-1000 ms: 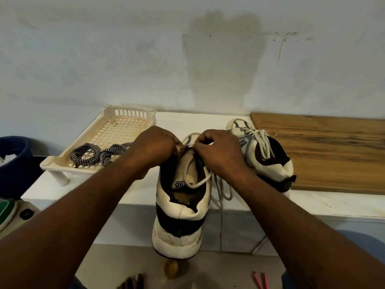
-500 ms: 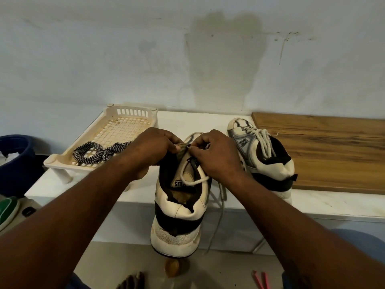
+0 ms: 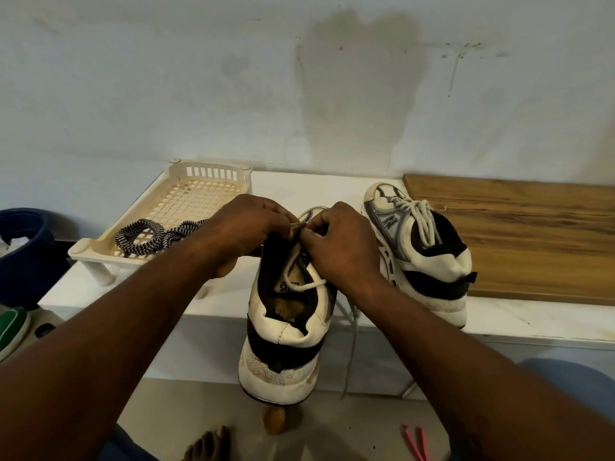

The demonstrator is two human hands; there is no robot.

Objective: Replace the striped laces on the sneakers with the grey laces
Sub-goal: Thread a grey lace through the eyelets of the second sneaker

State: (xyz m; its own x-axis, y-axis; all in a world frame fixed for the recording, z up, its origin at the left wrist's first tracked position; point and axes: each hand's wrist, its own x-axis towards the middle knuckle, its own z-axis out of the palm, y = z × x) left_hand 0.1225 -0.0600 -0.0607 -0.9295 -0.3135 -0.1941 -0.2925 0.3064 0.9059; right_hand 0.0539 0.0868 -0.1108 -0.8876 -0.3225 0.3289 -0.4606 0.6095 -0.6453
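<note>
Grey lace (image 3: pixel 306 286) between left and right fingers (image 3: pixel 312 231), above near sneaker (image 3: pixel 283 331) tongue.

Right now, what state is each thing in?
held sneaker, partly laced, heel overhanging the table edge
grey lace, pinched by the right hand, end dangling
left hand, grips the held sneaker
second sneaker, laced, upright on table
striped laces, removed, bundled in the tray

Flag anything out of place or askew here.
The near sneaker overhangs the white ledge, heel in mid-air; its grey lace dangles loose below the edge. A dark stain marks the wall.
</note>
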